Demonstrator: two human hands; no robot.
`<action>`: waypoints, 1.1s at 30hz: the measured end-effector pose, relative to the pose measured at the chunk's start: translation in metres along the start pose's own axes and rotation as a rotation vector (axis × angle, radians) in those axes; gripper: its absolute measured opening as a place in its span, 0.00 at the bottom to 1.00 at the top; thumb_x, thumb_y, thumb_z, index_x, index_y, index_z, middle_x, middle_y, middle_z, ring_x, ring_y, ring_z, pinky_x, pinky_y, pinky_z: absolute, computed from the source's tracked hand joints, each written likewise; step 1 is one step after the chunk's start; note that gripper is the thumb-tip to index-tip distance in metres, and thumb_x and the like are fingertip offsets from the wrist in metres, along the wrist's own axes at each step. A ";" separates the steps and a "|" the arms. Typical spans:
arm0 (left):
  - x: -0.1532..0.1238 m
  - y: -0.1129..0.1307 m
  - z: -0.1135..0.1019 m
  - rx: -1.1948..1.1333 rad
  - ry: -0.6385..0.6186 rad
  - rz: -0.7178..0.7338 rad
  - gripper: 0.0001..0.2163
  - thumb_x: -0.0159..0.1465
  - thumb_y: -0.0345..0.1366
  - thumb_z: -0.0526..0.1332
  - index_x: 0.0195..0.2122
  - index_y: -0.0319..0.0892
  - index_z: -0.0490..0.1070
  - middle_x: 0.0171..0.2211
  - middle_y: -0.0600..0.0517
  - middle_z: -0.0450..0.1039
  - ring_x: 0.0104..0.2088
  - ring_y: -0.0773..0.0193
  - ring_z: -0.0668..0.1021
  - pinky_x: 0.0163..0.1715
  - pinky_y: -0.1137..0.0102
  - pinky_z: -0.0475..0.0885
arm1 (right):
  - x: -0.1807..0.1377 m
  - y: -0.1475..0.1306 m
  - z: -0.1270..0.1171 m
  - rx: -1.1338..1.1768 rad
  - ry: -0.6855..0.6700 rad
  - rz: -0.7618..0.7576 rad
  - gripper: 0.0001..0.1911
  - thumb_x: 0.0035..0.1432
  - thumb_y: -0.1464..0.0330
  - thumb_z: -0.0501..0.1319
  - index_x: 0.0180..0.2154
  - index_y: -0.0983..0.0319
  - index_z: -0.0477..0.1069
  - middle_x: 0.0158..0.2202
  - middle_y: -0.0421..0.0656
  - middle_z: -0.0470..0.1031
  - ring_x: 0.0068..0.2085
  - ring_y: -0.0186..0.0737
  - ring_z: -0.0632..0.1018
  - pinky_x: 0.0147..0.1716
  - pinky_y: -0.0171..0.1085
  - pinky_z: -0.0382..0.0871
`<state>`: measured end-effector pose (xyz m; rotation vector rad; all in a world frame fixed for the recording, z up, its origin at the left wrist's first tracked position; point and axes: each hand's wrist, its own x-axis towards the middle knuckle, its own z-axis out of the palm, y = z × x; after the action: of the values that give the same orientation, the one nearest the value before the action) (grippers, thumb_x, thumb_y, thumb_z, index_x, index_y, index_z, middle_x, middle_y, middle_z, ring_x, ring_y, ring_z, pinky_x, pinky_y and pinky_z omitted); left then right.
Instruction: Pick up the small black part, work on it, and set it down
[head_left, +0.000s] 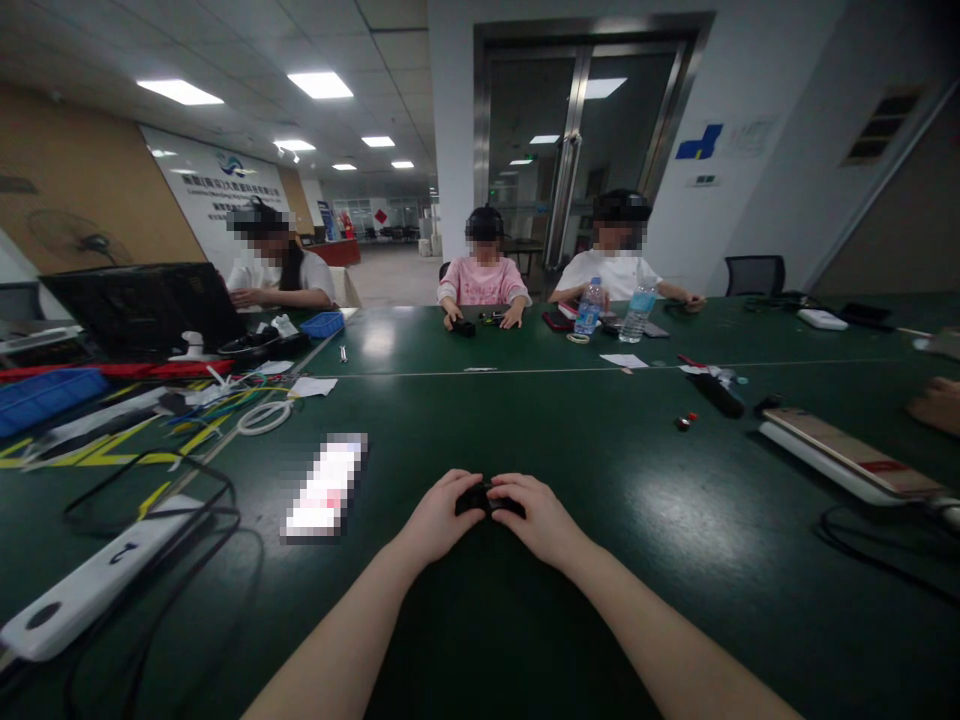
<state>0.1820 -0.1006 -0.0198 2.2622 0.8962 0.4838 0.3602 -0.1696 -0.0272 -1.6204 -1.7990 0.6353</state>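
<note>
Both hands meet over the surface (pixel 480 420), close in front of the wearer. The left hand (pixel 444 510) curls around the near-left end of a black thing (pixel 472 497), thumb on the near side and fingers over the far side. The right hand (pixel 541 515) closes on its right part in the same way, fingers bent over the top. The fingertips of the two hands almost meet in the middle. The thing sits low, at or just above the surface; the fingers hide much of it, so I cannot tell whether it is one piece or two.

To the left of the hands lies a phone (pixel 326 485), its bright screen blurred out. Farther left are a white bar (pixel 105 580) with a black cord (pixel 232 497) looping beside it, a white coil (pixel 264 418), some paper (pixel 313 387) and a blue tray (pixel 52 397). To the right, well apart from the hands, are a small red-and-black piece (pixel 684 422), a black pouch (pixel 716 395) and a gold slab (pixel 855 447) resting on something white.

Across the surface sit three people; the one in pink (pixel 486 278) has both hands near dark parts (pixel 463 327). Two bottles (pixel 639 312) stand before the rightmost.
</note>
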 end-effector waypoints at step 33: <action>0.003 -0.014 0.008 0.160 0.027 -0.003 0.21 0.58 0.39 0.57 0.54 0.49 0.60 0.53 0.52 0.63 0.54 0.60 0.64 0.53 0.63 0.58 | -0.003 0.005 -0.005 0.147 0.026 0.003 0.17 0.49 0.65 0.61 0.44 0.55 0.69 0.49 0.41 0.67 0.51 0.41 0.68 0.52 0.43 0.60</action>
<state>0.1815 -0.0944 -0.0352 2.4027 0.9826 0.4562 0.3677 -0.1726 -0.0276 -1.5265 -1.6909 0.7263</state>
